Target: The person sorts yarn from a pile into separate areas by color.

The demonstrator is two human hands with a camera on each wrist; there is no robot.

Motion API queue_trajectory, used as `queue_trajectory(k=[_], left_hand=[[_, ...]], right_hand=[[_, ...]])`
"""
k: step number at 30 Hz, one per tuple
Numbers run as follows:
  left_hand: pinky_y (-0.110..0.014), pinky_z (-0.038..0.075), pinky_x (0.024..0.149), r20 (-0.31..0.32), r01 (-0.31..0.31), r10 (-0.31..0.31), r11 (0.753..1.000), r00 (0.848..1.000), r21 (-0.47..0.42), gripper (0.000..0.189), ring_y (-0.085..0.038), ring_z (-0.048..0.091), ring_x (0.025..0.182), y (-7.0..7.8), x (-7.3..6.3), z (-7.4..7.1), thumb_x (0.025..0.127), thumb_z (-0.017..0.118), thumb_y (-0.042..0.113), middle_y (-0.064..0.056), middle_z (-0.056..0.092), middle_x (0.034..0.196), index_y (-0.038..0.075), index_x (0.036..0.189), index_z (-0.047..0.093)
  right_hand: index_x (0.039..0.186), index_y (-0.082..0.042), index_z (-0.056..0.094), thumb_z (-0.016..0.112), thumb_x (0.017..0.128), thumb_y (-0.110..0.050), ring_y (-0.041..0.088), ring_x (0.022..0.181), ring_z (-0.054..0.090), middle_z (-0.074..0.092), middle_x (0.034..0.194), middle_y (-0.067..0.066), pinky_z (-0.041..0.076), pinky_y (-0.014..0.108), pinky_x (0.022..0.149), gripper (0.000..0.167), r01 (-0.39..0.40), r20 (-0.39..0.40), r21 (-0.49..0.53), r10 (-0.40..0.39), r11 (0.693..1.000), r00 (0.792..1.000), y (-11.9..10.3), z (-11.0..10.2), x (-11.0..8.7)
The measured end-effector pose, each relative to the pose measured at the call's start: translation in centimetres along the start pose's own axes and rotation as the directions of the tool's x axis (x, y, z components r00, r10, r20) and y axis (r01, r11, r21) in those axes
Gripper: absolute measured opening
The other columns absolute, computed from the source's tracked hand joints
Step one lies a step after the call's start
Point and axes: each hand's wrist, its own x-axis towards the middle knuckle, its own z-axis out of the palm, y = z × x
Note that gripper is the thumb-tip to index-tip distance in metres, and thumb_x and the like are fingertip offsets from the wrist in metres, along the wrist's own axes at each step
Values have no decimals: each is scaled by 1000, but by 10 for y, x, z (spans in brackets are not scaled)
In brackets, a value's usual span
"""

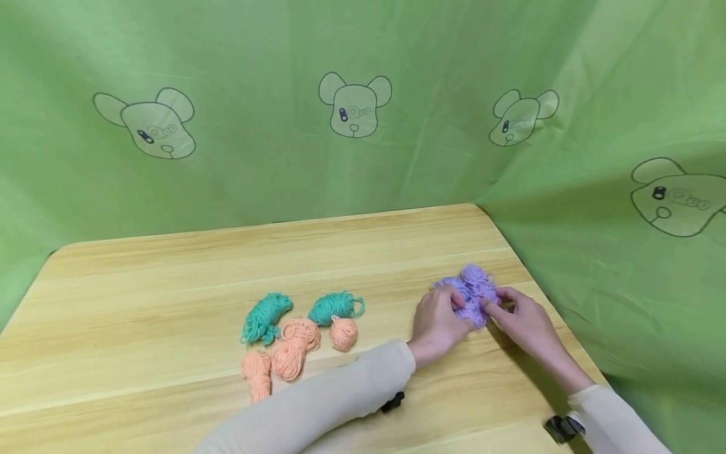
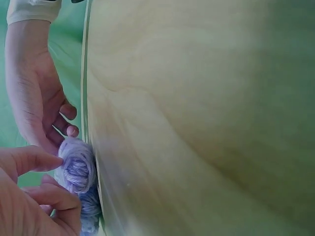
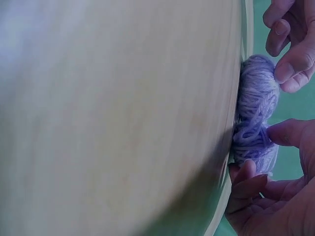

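Small bundles of purple yarn [image 1: 475, 284] lie together near the right edge of the table. My left hand [image 1: 440, 320] holds their near left side, its thumb and bent fingers at the strands. From the right, my right hand [image 1: 526, 320] pinches the same cluster between thumb and fingers. In the left wrist view, a wound purple bundle [image 2: 78, 167] sits at the tip of a left-hand finger. Two purple bundles [image 3: 257, 93] appear end to end in the right wrist view, the lower one between the right thumb and fingers.
Left of the hands lie two teal yarn bundles [image 1: 331, 308] and several peach yarn bundles [image 1: 288, 359], close together. The left sleeve [image 1: 340, 384] passes just in front of the peach ones. Green cloth [image 1: 255, 157] with printed animal heads hangs behind and beside the wooden table [image 1: 142, 296].
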Motion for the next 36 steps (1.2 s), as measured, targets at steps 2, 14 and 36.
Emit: queue_trajectory(k=[2, 14, 36], left_hand=[[-19, 47, 75, 2, 13, -13, 1000, 1000, 14, 35, -3, 53, 78, 0, 0, 1, 75, 100, 14, 9, 64, 86, 14, 93, 70], [-17, 45, 69, -19, 21, -20, 1000, 1000, 3, 34, -1, 51, 73, -1, 1, 0, 76, 100, 16, 10, 63, 83, 15, 90, 69], [-28, 51, 86, -15, 29, -34, 969, 999, -245, 24, -6, 61, 94, 14, -20, -81, 85, 86, 15, 8, 70, 105, 21, 105, 73]], right_hand=[[143, 11, 59, 66, 109, -41, 43, 104, 69, 72, 117, 27, 54, 57, 87, 62, 1, 1, -4, -1, 1000, 1000, 0, 0, -1], [151, 17, 43, 71, 106, -39, 37, 99, 68, 66, 122, 30, 53, 42, 79, 77, -1, 12, 27, 1, 1000, 1000, -5, 1, -1], [148, 11, 48, 75, 105, -34, 22, 85, 58, 57, 136, 30, 50, 29, 60, 68, 38, -107, 122, -25, 992, 994, -8, 7, -3]])
